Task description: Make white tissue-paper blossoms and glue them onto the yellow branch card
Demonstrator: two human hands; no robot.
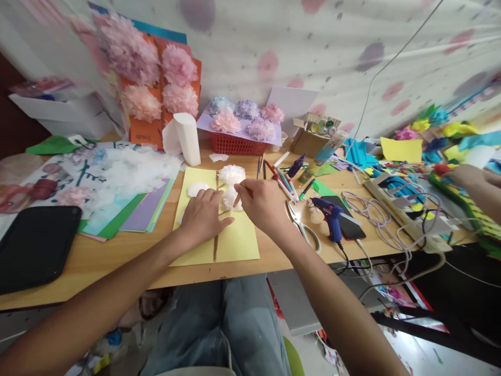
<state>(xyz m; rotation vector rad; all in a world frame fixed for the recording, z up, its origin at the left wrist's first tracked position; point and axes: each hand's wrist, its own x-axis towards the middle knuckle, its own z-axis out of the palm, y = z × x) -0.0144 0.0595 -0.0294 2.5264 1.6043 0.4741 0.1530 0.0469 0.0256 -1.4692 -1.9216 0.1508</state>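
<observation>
A yellow sheet of paper (235, 243) lies before me on the wooden table, with a brown trunk and branches drawn on it. White fluffy pom-poms (231, 174) sit on its upper part; one is partly covered by my hands. My left hand (201, 216) rests on the sheet with fingers stretched out and thumb apart, next to a white round piece (198, 188). My right hand (260, 203) is closed in a pinch around a thin brown pen-like stick (236, 200), its tip pointing down beside the lower pom-pom. The fingers hide most of the stick.
To the right lie scissors (303, 224), a blue glue gun (331, 216), a phone (348, 222), markers and tangled cables. Coloured paper and white fluff (135, 167) lie left, near a black tablet (37, 245). A red basket (235, 145) stands behind. Another person's hand (469, 177) shows far right.
</observation>
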